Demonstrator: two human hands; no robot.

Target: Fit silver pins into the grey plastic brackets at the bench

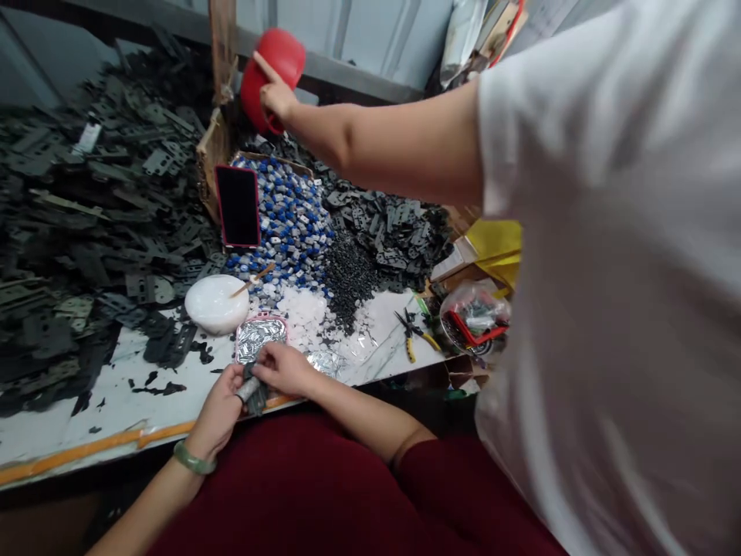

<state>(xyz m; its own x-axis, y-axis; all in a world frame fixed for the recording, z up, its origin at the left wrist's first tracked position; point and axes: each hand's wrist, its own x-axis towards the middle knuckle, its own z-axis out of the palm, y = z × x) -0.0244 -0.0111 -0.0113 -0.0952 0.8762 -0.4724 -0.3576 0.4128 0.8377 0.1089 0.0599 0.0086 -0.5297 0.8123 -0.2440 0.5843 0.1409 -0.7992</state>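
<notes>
Head camera view shows the person's two hands close together at the near edge of a white table (124, 405) trimmed with orange tape (167, 432). The left hand (223, 395), below a pale green bangle (194, 459), is closed around a small dark grey part with a lighter grey section (249, 388). The right hand (282, 369) has its fingers drawn narrow, pinching the upper end of that part; its finer shape is hidden by the fingers.

Just beyond the hands sits a pink-rimmed tray of shiny silver pieces (262, 318), with a round white bowl (215, 303) beside it on the left. Farther back are a heap of blue and silver pieces (292, 220), a black screen in a pink frame (238, 206) standing against it, and a mound of small black pieces (349, 270). Dark grey slotted plates (104, 208) are piled high on the left. Yellow-handled pliers (412, 340) lie on the right.

A co-worker in a pale short-sleeved shirt (607, 232) reaches across from the right, one hand (279, 99) on a red plastic container (283, 55).
</notes>
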